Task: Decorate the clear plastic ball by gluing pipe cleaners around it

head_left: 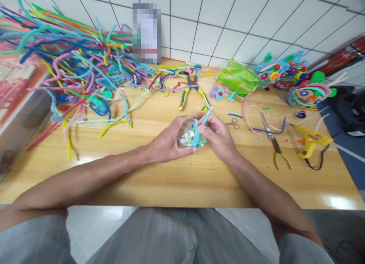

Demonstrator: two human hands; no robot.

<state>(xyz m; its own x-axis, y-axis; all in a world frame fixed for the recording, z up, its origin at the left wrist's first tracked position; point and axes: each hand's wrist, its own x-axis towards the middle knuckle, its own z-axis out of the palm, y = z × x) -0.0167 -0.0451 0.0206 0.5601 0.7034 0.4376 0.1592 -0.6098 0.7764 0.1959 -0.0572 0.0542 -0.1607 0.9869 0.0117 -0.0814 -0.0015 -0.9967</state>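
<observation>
In the middle of the head view, over the desk (pixel 159 188), we hold a clear container (pixel 186 138) filled with multicoloured bits between our two hands. Our left hand (pixel 171 140) cups its left side, thumb along the near edge and fingers around the far side, so the container sits just inside that curved grip. Our right hand (pixel 218 136) is at its right side, nearly closed, with thumb and forefinger pinching a light-blue pipe cleaner (pixel 196 138). The strip runs down across the container, and its free end sticks up beyond our right fingers.

Beyond our hands we see large pliers (pixel 184 98) with yellow-and-black handles, and to the left a tangled pile of pipe cleaners (pixel 85 68). Just to the right of our right hand lie small scissors (pixel 235 123); farther right are a slim metal tool (pixel 265 124), small pliers (pixel 275 146) with yellow handles and a yellow glue gun (pixel 312 140). Near the tiled wall (pixel 228 32), a green packet (pixel 238 78) lies left of some colourful decorated figures (pixel 309 94).
</observation>
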